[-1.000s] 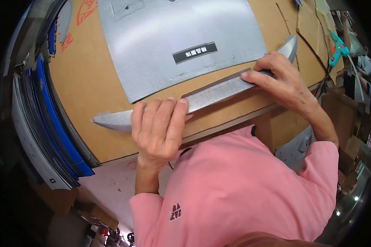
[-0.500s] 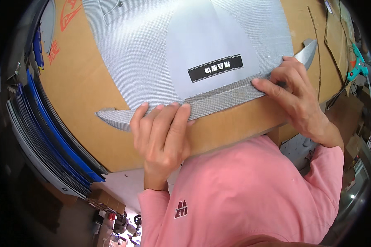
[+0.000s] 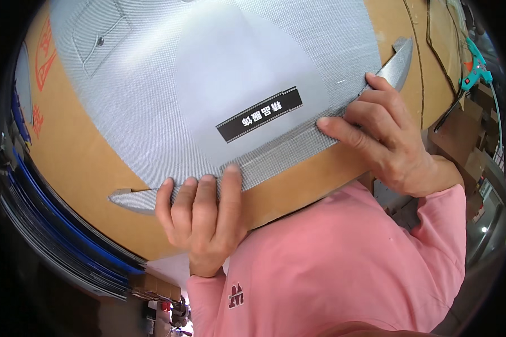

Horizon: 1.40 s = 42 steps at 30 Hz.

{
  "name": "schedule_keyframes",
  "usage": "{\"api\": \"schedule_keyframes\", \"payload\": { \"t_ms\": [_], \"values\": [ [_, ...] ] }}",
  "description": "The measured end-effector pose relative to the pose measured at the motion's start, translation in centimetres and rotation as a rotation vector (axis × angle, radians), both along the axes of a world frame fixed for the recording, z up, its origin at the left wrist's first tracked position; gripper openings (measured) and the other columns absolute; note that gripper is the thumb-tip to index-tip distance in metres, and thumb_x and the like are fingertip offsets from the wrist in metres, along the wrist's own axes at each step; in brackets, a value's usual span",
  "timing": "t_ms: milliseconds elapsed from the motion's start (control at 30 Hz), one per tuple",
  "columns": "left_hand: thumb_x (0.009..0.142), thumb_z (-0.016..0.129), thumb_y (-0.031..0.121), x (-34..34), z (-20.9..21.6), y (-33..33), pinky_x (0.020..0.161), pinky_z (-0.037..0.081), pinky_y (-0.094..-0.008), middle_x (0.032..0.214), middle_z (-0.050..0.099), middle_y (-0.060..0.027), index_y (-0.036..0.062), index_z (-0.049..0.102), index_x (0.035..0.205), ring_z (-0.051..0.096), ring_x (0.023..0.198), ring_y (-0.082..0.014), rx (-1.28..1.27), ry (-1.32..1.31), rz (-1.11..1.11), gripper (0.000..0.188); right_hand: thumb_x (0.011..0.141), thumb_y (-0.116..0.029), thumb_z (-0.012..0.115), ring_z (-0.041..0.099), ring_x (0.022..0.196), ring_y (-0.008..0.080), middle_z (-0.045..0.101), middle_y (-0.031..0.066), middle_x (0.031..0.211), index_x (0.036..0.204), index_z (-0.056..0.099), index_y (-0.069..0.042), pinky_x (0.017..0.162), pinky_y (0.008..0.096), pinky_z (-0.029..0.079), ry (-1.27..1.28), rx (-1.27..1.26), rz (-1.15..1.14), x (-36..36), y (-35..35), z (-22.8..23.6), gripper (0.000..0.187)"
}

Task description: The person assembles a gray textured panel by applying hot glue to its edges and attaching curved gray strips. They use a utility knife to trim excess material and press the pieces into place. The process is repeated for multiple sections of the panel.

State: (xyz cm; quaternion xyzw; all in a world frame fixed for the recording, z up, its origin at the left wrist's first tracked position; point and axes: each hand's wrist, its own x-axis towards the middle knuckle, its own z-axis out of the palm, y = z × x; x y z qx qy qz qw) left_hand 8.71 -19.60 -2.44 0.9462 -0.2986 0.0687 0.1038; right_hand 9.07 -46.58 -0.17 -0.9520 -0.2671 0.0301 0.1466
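grey fabric strip (image 3: pixel 281 154) | ends visible | middle under left hand (image 3: pixel 205 216), right hand (image 3: pixel 385 135)

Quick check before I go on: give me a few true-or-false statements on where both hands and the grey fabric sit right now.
1. The left hand presses the folded lower edge of the grey woven fabric panel. True.
2. The right hand holds the teal glue gun. False: it presses the fabric edge; the gun lies apart.
3. The fabric lies on a brown cardboard sheet. True.
4. The black rectangular label is under the left hand. False: it lies uncovered between the hands.
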Motion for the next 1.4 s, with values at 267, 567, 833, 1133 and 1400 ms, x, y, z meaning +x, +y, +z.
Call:
{"api": "schedule_keyframes", "payload": {
  "t_ms": [267, 567, 833, 1133, 1400],
  "values": [
    [0.068, 0.058, 0.012, 0.8, 1.3, -0.4, 0.081, 0.042, -0.0454, 0.081, 0.046, -0.0012, 0.0148, 0.067, 0.114, 0.047, 0.076, -0.0183, 0.058, 0.143, -0.051, 0.046, 0.063, -0.003, 0.066, 0.053, 0.088, 0.0247, 0.052, 0.0059, 0.091, 0.11, 0.065, -0.007, 0.097, 0.0503, 0.042, 0.055, 0.024, 0.026, 0.2, 0.1, 0.2, 0.047],
    [0.075, 0.056, 0.013, 2.1, 1.7, -0.7, 0.085, 0.041, -0.0465, 0.075, 0.037, -0.001, 0.0141, 0.06, 0.12, 0.042, 0.07, -0.0164, 0.163, 0.047, -0.24, 0.046, 0.065, -0.01, 0.072, 0.046, 0.1, 0.0263, 0.049, 0.0034, 0.103, 0.113, 0.064, -0.021, 0.091, 0.0469, 0.038, 0.044, 0.053, 0.183, 1.9, 1.1, 0.3, 0.05],
    [0.074, 0.057, 0.011, 2.7, 2.0, -1.3, 0.079, 0.04, -0.045, 0.073, 0.038, -0.0001, 0.0144, 0.063, 0.12, 0.042, 0.067, -0.0166, 0.155, 0.102, -0.252, 0.046, 0.066, -0.027, 0.076, 0.043, 0.099, 0.0216, 0.047, 0.0001, 0.101, 0.115, 0.064, -0.035, 0.093, 0.0436, 0.025, 0.02, -0.045, 0.02, 0.8, 1.3, 0.0, 0.051],
    [0.071, 0.058, 0.008, 2.8, 2.0, -0.7, 0.083, 0.041, -0.0449, 0.073, 0.043, -0.0024, 0.009, 0.064, 0.115, 0.046, 0.069, -0.0187, 0.067, 0.121, -0.247, 0.044, 0.068, -0.029, 0.075, 0.045, 0.103, 0.019, 0.05, -0.0007, 0.102, 0.109, 0.068, -0.03, 0.093, 0.0438, 0.021, -0.035, -0.08, -0.039, 0.3, -1.3, 0.3, 0.042],
    [0.069, 0.063, -0.001, 1.9, 2.5, 0.0, 0.087, 0.042, -0.045, 0.076, 0.046, -0.007, 0.004, 0.064, 0.112, 0.048, 0.072, -0.0242, 0.028, 0.213, -0.242, 0.044, 0.067, -0.022, 0.075, 0.045, 0.106, 0.0198, 0.051, -0.0013, 0.107, 0.103, 0.068, -0.02, 0.095, 0.0426, 0.024, -0.087, -0.057, 0.038, -0.6, -2.1, 0.4, 0.037]
  ]
}}
